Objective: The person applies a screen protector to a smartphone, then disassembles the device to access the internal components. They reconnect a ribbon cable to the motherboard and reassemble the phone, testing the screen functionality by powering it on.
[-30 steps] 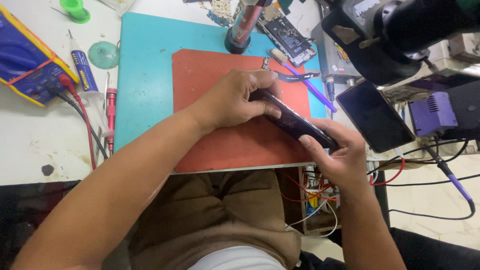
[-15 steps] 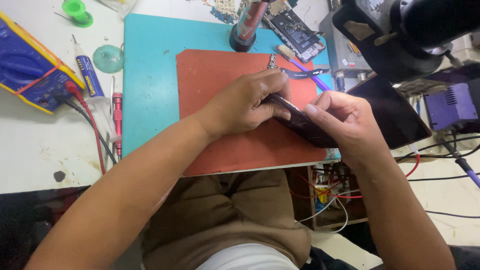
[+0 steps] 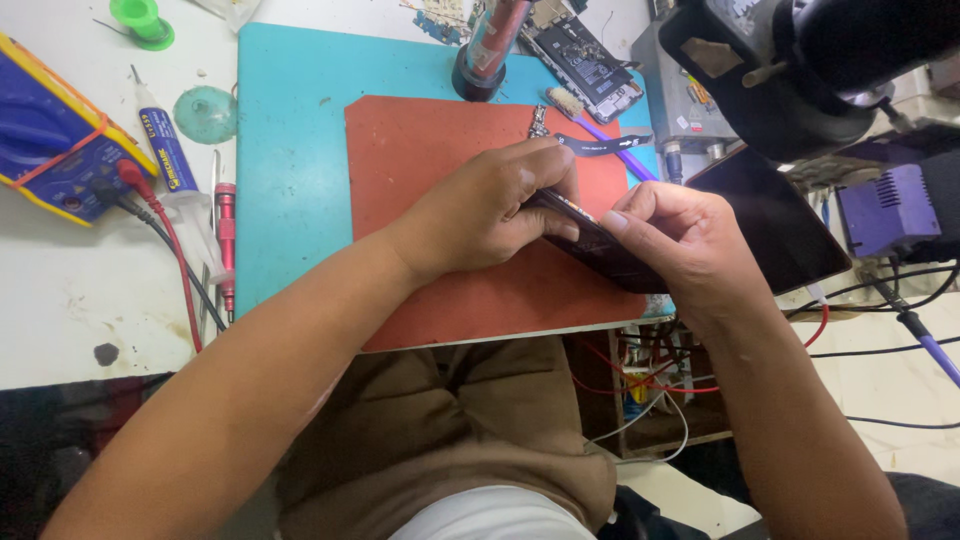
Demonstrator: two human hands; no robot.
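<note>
Right, both hands are on the dark phone (image 3: 600, 245) now, held tilted over the right part of the red mat (image 3: 430, 160), which lies on the teal work mat (image 3: 290, 150). The left hand (image 3: 490, 205) has its fingers curled narrow around the phone's upper end, thumb and fingertips pinching at the edge. The right hand (image 3: 685, 235) cups the lower end, fingers wrapped close, thumb pressed on the top face. Whether a pick or small tool sits between the left fingers, I can't tell; they hide it.

How far along? By my reading, the work on the phone's edge is underway: a loose dark flex strip (image 3: 605, 143) and a small metal part (image 3: 539, 122) lie on the red mat beyond the hands, so some parts look already out. The phone itself appears to be in one piece, with no panel visibly lifted.

Against the earlier views, the right hand has come up from the near corner of the mat and closed in beside the left, the two now almost touching over the phone. The left hand holds much the same place. The red screwdriver (image 3: 226, 240), the glue tube (image 3: 168, 155) and the yellow-and-blue meter (image 3: 50, 140) at the left lie untouched
</note>
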